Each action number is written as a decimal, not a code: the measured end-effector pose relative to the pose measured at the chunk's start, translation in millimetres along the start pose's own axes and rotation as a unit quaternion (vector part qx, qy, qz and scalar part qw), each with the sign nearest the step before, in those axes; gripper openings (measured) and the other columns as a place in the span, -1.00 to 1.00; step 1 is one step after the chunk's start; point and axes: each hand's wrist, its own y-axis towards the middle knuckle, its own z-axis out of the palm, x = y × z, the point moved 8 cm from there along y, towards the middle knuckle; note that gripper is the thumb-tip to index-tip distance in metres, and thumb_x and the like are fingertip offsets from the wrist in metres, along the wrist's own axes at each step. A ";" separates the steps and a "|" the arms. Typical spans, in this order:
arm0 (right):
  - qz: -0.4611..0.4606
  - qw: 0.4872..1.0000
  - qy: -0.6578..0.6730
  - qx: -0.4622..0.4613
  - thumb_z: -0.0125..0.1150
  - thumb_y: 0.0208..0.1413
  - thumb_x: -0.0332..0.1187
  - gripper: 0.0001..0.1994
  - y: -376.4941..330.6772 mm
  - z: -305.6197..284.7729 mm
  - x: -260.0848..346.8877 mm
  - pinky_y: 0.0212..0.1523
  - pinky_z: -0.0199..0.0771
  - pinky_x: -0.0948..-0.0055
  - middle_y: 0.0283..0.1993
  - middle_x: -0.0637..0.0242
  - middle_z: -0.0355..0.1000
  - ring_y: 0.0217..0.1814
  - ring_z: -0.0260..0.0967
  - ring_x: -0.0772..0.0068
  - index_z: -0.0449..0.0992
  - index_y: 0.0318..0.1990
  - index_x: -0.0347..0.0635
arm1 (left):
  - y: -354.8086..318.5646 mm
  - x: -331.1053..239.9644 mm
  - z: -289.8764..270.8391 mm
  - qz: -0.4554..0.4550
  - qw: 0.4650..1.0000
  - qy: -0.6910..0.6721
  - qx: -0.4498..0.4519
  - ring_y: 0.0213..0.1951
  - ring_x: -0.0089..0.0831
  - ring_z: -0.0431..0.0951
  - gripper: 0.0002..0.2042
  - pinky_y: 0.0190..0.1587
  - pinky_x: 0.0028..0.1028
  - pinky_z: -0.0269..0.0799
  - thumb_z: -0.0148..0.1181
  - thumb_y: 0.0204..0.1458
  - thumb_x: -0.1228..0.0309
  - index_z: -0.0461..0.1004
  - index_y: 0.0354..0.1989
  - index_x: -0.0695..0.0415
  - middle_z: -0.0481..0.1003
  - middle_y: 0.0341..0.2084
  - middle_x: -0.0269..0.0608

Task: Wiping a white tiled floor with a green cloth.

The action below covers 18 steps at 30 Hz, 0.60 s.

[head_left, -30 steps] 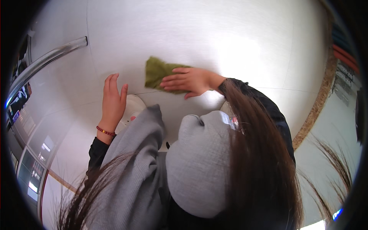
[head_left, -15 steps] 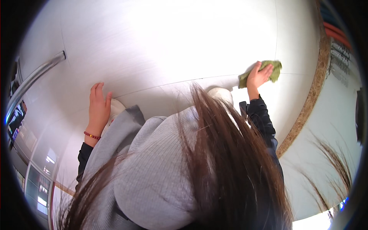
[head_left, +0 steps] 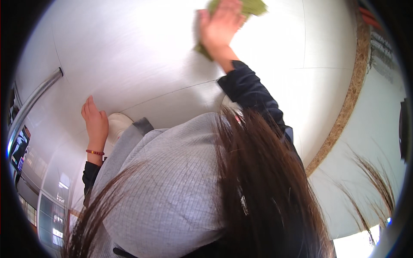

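Note:
My right hand point(head_left: 219, 28) presses a green cloth point(head_left: 254, 7) against the pale tiled floor point(head_left: 146, 51) at the far middle, its arm stretched forward. The cloth sticks out on both sides of the hand and is cut off by the top edge of the view. On the left, my left hand point(head_left: 95, 122) is raised beside my knee, fingers extended, holding nothing. A red bead bracelet point(head_left: 95, 152) circles that wrist. My light shoe point(head_left: 118, 124) shows just right of the left hand.
A metal tube point(head_left: 36, 96) lies along the left side, near glossy panels point(head_left: 51, 217). A brown stone strip point(head_left: 340, 120) curves along the right, where the floor meets a pale wall point(head_left: 370, 142). Long hair point(head_left: 266, 185) hangs over the lower middle and hides part of my right side.
My right hand has swept the cloth from the right toward the far middle. My left hand has shifted slightly left, still free. My body has leaned forward a little.

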 end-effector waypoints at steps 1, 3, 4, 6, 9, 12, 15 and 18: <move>-0.051 0.998 0.021 0.032 -0.20 0.22 0.06 -0.27 -4.1 3.8 30.1 0.40 -0.38 -0.02 0.46 0.02 -0.22 0.51 -0.38 0.06 -0.04 0.34 -0.39 | 1.8 4.4 6.5 -0.011 1.000 0.002 -0.001 0.22 0.08 0.06 -0.46 0.26 -0.13 0.04 -0.07 -0.05 0.61 0.12 0.20 0.34 0.14 0.18 0.14; -0.098 0.992 0.071 0.038 -0.21 0.23 0.05 -0.29 -6.7 -1.6 61.7 0.40 -0.34 -0.02 0.46 0.06 -0.23 0.51 -0.38 0.08 -0.03 0.34 -0.35 | 19.3 -13.6 -12.0 0.003 0.999 0.040 -0.034 0.23 0.11 0.03 -0.46 0.26 -0.11 0.02 -0.06 -0.05 0.59 0.13 0.20 0.35 0.09 0.20 0.17; -0.129 0.987 0.080 0.055 -0.23 0.23 0.08 -0.28 -18.0 8.7 89.4 0.40 -0.32 -0.02 0.46 0.06 -0.24 0.52 -0.40 0.10 -0.04 0.34 -0.34 | 16.3 -6.3 -15.8 -0.011 0.996 0.072 -0.059 0.23 0.14 0.00 -0.46 0.26 -0.08 0.00 -0.04 -0.05 0.58 0.13 0.20 0.35 0.05 0.22 0.20; -0.211 0.977 -0.031 -0.013 -0.13 0.19 0.03 -0.30 -41.9 21.0 134.1 0.38 -0.23 -0.03 0.44 0.07 -0.13 0.49 -0.27 0.10 0.01 0.33 -0.30 | 13.4 -2.2 -21.0 -0.022 0.994 0.069 -0.081 0.23 0.16 -0.02 -0.47 0.26 -0.07 -0.02 -0.04 -0.05 0.57 0.14 0.19 0.36 0.01 0.22 0.22; -0.335 0.932 0.110 0.088 -0.08 0.14 0.13 -0.25 -73.9 25.8 171.3 0.38 -0.24 -0.03 0.45 0.18 -0.11 0.50 -0.25 0.18 0.03 0.34 -0.21 | 8.4 6.8 -24.1 -0.040 0.991 0.066 -0.108 0.24 0.16 -0.04 -0.48 0.26 -0.06 -0.03 -0.01 -0.03 0.55 0.14 0.19 0.36 -0.03 0.23 0.22; -0.482 0.854 0.132 0.144 -0.06 0.11 0.15 -0.25 -113.8 27.0 199.0 0.39 -0.21 0.05 0.45 0.29 -0.09 0.50 -0.24 0.28 0.06 0.34 -0.14 | 0.7 6.1 -31.8 -0.032 0.988 0.076 -0.129 0.24 0.12 -0.03 -0.48 0.26 -0.08 0.00 0.07 0.01 0.50 0.15 0.19 0.33 -0.02 0.22 0.19; -0.571 0.791 0.121 0.184 -0.06 0.11 0.15 -0.26 -150.6 28.1 209.6 0.41 -0.21 0.13 0.45 0.39 -0.10 0.50 -0.24 0.37 0.06 0.34 -0.09 | -1.4 -7.8 -35.4 0.021 0.985 0.078 -0.151 0.24 0.07 0.01 -0.47 0.24 -0.10 0.05 0.14 0.03 0.45 0.17 0.19 0.30 0.01 0.21 0.16; -0.628 0.725 0.171 0.224 0.03 0.05 0.13 -0.24 -180.2 19.3 199.5 0.43 -0.28 0.18 0.45 0.43 -0.09 0.50 -0.28 0.45 0.07 0.34 -0.08 | 1.0 -21.3 -35.6 0.058 0.985 0.056 -0.154 0.23 0.04 0.06 -0.47 0.23 -0.12 0.09 0.17 0.04 0.42 0.18 0.19 0.25 0.05 0.21 0.12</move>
